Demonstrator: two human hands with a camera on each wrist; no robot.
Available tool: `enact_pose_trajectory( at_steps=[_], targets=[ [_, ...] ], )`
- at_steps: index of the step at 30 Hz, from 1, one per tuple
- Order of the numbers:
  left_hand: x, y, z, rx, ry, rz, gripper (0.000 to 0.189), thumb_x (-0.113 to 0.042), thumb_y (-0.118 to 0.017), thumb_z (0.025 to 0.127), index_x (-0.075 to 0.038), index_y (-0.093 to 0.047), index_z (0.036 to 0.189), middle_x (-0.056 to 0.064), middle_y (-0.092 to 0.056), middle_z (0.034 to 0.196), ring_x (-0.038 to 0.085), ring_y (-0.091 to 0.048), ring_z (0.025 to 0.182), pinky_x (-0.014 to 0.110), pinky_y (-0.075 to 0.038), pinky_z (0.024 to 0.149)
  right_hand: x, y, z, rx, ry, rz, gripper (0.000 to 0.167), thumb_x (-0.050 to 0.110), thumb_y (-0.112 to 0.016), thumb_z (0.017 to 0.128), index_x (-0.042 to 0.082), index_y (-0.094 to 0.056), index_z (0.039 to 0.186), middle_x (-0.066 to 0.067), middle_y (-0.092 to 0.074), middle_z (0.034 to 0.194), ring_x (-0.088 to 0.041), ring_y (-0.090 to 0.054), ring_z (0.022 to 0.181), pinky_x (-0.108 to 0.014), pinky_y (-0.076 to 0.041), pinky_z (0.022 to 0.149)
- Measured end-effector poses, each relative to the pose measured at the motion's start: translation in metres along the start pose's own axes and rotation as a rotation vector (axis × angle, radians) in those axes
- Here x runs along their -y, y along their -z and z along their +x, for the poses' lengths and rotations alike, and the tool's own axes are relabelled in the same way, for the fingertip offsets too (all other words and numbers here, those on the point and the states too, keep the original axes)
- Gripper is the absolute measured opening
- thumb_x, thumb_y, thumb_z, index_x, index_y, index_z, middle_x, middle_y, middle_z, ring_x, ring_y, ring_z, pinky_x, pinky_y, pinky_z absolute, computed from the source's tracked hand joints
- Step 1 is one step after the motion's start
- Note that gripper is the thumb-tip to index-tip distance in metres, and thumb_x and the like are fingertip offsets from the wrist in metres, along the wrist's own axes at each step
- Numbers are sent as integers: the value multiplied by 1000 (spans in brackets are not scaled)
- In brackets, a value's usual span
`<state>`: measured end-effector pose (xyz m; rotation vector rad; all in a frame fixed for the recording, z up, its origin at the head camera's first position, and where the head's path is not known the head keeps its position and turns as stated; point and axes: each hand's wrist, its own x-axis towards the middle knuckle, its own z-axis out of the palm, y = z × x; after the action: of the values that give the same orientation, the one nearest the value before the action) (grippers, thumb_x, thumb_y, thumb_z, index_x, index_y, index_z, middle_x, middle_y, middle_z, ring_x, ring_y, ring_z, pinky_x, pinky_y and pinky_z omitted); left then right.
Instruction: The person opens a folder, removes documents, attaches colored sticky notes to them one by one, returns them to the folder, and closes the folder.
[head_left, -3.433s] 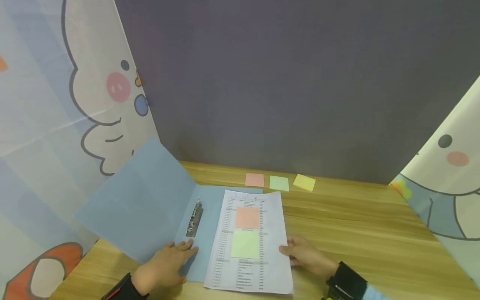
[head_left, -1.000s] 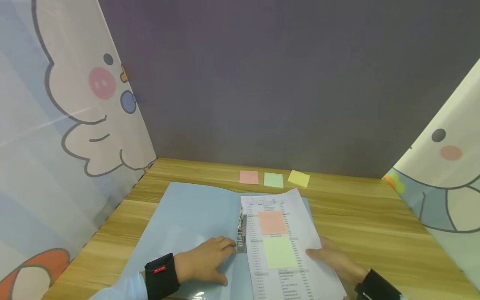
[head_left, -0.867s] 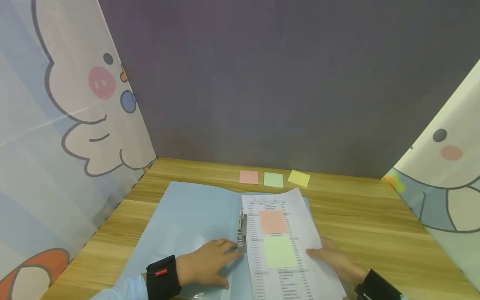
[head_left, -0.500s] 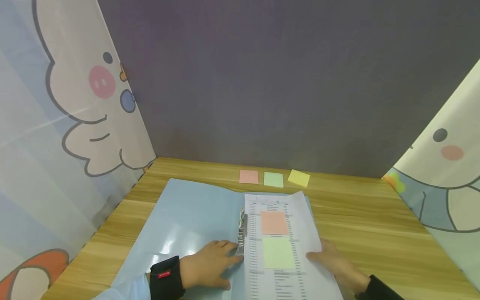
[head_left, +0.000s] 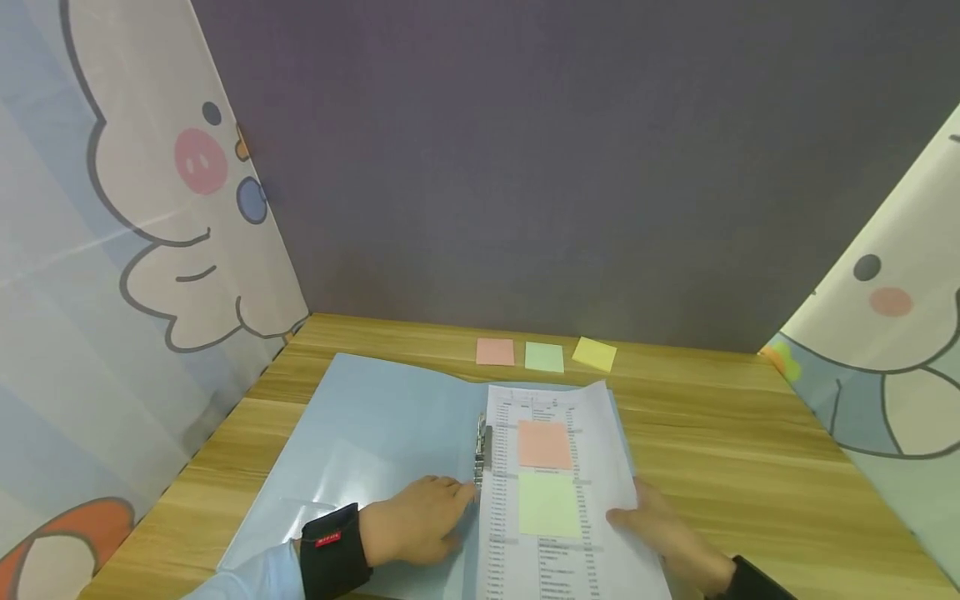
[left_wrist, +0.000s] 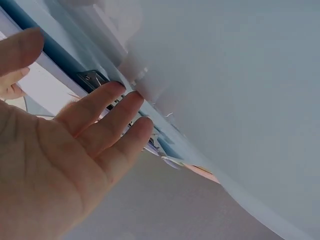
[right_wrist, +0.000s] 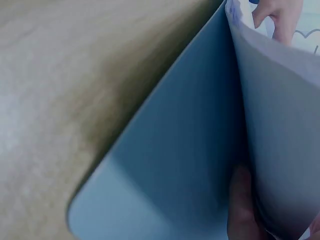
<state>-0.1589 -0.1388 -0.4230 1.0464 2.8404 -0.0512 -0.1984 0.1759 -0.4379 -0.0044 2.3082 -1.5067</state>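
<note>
A light blue folder (head_left: 390, 417) lies spread open, with a metal lever clip (head_left: 481, 450) along its spine. My left hand (head_left: 416, 521) is over the fold, its fingertips at the clip's near end; the left wrist view has its fingers (left_wrist: 107, 130) loosely extended beside the clip. A stack of printed papers (head_left: 611, 467) lies on the right side of the folder, its left edge beside the clip. My right hand (head_left: 667, 533) pinches the stack's right edge, thumb on top. Underneath, a finger (right_wrist: 242, 200) shows between papers and folder. Orange (head_left: 545, 444) and pale green (head_left: 549, 504) sticky notes are on the top sheet.
Behind the folder, a pink note (head_left: 495, 351), a green note (head_left: 543, 357) and a yellow note (head_left: 595, 354) lie in a row on the wooden table (head_left: 720, 417). A dark grey panel (head_left: 525, 167) stands at the back, with printed cloth (head_left: 172, 292) at both sides.
The folder's raised left cover has come down flat. The papers now lie closer to the clip, still in my right hand. My left hand's fingers have shifted slightly at the clip's near end.
</note>
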Motion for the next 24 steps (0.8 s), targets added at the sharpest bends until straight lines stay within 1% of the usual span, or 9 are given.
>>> enact_pose_trajectory(
  at_steps=[2,4,7,9,13,17,21,24],
  targets=[
    [-1,0,1,11,13,-16,56,-34,-59,86,-11,-38,132,4,-56,124,19,-54,113,36,-45,92,-2,-1,3,-16,-13,-21,65,-2,-57,78,-7,-29,136,-29,-57,111,-32,-65,83,-43,-54,67],
    [-2,0,1,27,17,-8,54,-36,-52,90,-17,-37,137,4,-53,129,21,-52,117,39,-44,93,-3,-1,5,-34,-29,-34,64,-1,-58,78,-7,-30,135,-28,-57,110,-31,-65,83,-43,-54,67],
    [-3,0,2,42,17,28,48,-41,-45,92,-25,-41,137,3,-51,132,22,-49,119,40,-43,94,-4,-1,7,-49,-44,-56,64,-1,-59,78,-7,-32,135,-26,-59,107,-30,-65,80,-43,-54,66],
    [-3,0,2,43,13,47,47,-44,-42,93,-27,-42,136,4,-51,131,22,-50,118,40,-44,93,-4,-1,7,-56,-48,-53,65,-1,-59,77,-6,-31,135,-24,-60,106,-29,-66,79,-42,-54,66],
    [-3,-1,3,33,2,80,47,-46,-41,93,-28,-42,137,4,-51,129,20,-50,116,38,-44,92,-5,1,9,-87,-37,-65,67,1,-62,77,-9,-27,134,-26,-58,107,-25,-65,76,-40,-54,64],
    [-3,-2,5,16,-7,109,49,-47,-41,93,-28,-39,138,5,-51,128,20,-50,114,37,-45,90,-4,6,13,-114,-15,-116,61,3,-58,81,-14,-28,131,-30,-54,107,-21,-63,73,-36,-54,62],
    [-3,-2,6,3,-6,116,51,-48,-41,92,-29,-39,139,5,-52,127,20,-51,112,36,-45,88,-5,11,14,-118,-22,-137,50,2,-53,85,-14,-35,129,-22,-60,102,-19,-62,75,-34,-52,63],
    [-4,-1,7,0,-5,117,51,-49,-42,92,-28,-40,138,6,-52,126,20,-52,111,36,-46,88,-6,13,14,-122,-34,-139,46,0,-53,86,-13,-40,128,-15,-63,96,-18,-62,75,-33,-51,64]
  ],
)
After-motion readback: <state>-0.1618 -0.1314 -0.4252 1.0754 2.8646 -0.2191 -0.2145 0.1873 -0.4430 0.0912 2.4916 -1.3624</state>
